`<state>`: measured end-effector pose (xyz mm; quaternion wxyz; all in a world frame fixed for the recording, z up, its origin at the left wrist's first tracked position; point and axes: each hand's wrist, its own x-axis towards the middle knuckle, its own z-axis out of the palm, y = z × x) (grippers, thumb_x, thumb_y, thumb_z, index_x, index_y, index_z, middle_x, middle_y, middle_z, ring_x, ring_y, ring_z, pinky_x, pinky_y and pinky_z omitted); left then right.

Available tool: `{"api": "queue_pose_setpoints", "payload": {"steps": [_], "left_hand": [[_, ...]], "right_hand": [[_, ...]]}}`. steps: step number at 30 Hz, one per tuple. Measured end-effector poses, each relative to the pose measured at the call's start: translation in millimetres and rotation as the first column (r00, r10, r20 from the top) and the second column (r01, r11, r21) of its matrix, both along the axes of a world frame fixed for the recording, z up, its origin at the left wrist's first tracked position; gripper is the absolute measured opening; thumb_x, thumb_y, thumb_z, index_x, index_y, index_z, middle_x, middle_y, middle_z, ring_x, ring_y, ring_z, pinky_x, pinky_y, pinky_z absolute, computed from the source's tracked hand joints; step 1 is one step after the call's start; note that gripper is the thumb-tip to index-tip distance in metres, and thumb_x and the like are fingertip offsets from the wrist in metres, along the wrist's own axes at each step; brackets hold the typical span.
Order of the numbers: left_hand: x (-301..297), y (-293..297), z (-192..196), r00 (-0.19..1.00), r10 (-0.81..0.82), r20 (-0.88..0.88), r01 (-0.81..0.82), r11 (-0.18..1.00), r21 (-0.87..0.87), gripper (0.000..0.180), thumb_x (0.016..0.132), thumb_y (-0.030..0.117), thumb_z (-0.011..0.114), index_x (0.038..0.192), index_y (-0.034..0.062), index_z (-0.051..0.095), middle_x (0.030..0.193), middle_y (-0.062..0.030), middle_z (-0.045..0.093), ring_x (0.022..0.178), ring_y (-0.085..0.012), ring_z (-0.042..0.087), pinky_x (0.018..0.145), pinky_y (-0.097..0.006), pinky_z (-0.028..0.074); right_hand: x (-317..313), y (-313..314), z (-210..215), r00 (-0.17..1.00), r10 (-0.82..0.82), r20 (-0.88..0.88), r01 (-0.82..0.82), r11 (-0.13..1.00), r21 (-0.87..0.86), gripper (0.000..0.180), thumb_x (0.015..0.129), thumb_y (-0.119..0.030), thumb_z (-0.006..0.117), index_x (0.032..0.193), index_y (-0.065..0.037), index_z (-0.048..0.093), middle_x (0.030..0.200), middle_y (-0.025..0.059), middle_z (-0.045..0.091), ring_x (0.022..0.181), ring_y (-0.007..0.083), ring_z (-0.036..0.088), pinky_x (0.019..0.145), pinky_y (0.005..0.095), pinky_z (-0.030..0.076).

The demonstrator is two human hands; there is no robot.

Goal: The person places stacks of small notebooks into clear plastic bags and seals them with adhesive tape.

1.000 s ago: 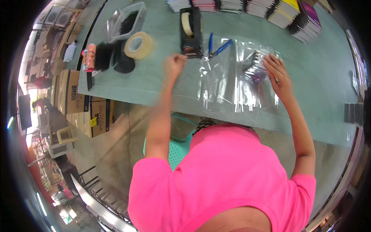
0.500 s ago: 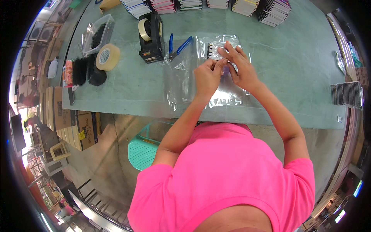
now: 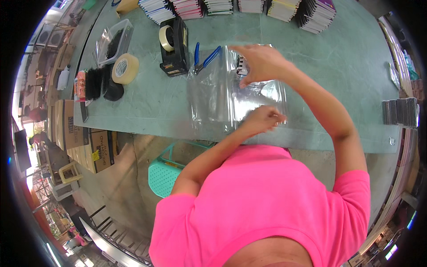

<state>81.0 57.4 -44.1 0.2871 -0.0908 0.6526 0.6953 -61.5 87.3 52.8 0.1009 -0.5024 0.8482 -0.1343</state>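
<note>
Clear plastic sleeves (image 3: 209,95) lie on the green table in front of me, shiny with glare. Under the plastic, the black-and-white bound edge of a small notebook (image 3: 241,66) shows; the rest of it is covered by my hand. My right hand (image 3: 262,64) spans the sleeve's upper part, fingers stretched to the left and thumb spread apart. Close to the sleeve's lower edge, my left hand (image 3: 263,119) has its fingers curled together, pointing right; what they pinch, if anything, is too small to make out. Blue-handled pliers (image 3: 205,58) rest just left of the notebook.
A black tape dispenser (image 3: 174,49), a tape roll (image 3: 126,69), a plastic tub (image 3: 115,41) and black binding combs (image 3: 93,83) are at left. Notebook stacks (image 3: 218,6) line the far side. Black coils (image 3: 399,112) stand at right. A turquoise stool (image 3: 163,177) is below the table's edge.
The two hands were together over the notebook and have parted. My left hand moved down toward the sleeve's lower edge; my right hand swung left with fingers spread.
</note>
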Motion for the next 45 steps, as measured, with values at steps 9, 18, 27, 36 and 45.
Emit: {"api": "queue_pose_setpoints", "payload": {"steps": [9, 18, 27, 36, 45], "left_hand": [[-37.0, -87.5, 21.6, 0.766, 0.513, -0.388, -0.409, 0.854, 0.321, 0.074, 0.069, 0.019, 0.078, 0.126, 0.0003, 0.035, 0.111, -0.0134, 0.053, 0.102, -0.0206, 0.055, 0.090, -0.033, 0.046], [-82.3, -87.8, 51.0, 0.736, 0.327, -0.593, -0.374, 0.926, 0.047, 0.047, 0.087, 0.045, 0.054, 0.101, 0.0003, 0.060, 0.092, -0.0068, 0.061, 0.085, -0.0118, 0.055, 0.074, -0.023, 0.043], [-77.5, -112.5, 96.1, 0.645, 0.436, -0.628, -0.497, 0.863, 0.090, 0.040, 0.088, 0.038, 0.057, 0.088, -0.0016, 0.064, 0.083, -0.0044, 0.064, 0.076, -0.0101, 0.055, 0.069, -0.024, 0.044], [-58.9, -111.6, 135.9, 0.177, -0.853, -0.490, -0.266, 0.438, -0.859, 0.037, 0.070, 0.027, 0.066, 0.099, 0.0048, 0.061, 0.087, -0.0075, 0.062, 0.090, -0.0288, 0.057, 0.091, -0.039, 0.039], [-45.5, -135.8, 151.3, -0.071, -0.896, -0.438, -0.405, 0.427, -0.808, 0.027, 0.070, 0.016, 0.061, 0.098, 0.0136, 0.063, 0.110, -0.0041, 0.055, 0.109, -0.0245, 0.046, 0.096, -0.044, 0.033]], "right_hand": [[-3.4, 86.1, -0.9, 0.899, -0.134, 0.417, 0.324, 0.844, -0.427, 0.075, 0.060, -0.019, 0.076, 0.127, -0.007, 0.044, 0.114, 0.0081, 0.055, 0.101, 0.0194, 0.054, 0.091, 0.0339, 0.042], [44.0, 20.9, -47.7, 0.594, -0.124, 0.795, 0.800, 0.190, -0.569, 0.025, 0.079, -0.020, 0.070, 0.093, -0.001, 0.062, 0.078, -0.0009, 0.060, 0.074, 0.0067, 0.053, 0.066, 0.0216, 0.043], [35.3, 32.8, -31.4, 0.673, -0.052, 0.738, 0.733, 0.176, -0.656, 0.027, 0.087, -0.024, 0.060, 0.105, -0.003, 0.061, 0.097, 0.0064, 0.062, 0.086, 0.0104, 0.054, 0.080, 0.0258, 0.042], [98.3, 49.0, -107.6, 0.771, -0.326, 0.547, 0.629, 0.257, -0.734, 0.049, 0.073, -0.009, 0.070, 0.119, -0.007, 0.053, 0.119, 0.0102, 0.053, 0.112, 0.0232, 0.050, 0.095, 0.0359, 0.039], [58.2, 54.2, -51.1, 0.943, -0.249, -0.219, 0.076, 0.804, -0.590, 0.049, 0.066, -0.002, 0.060, 0.114, -0.008, 0.057, 0.118, 0.0068, 0.055, 0.113, 0.0249, 0.051, 0.099, 0.0403, 0.037]]}}
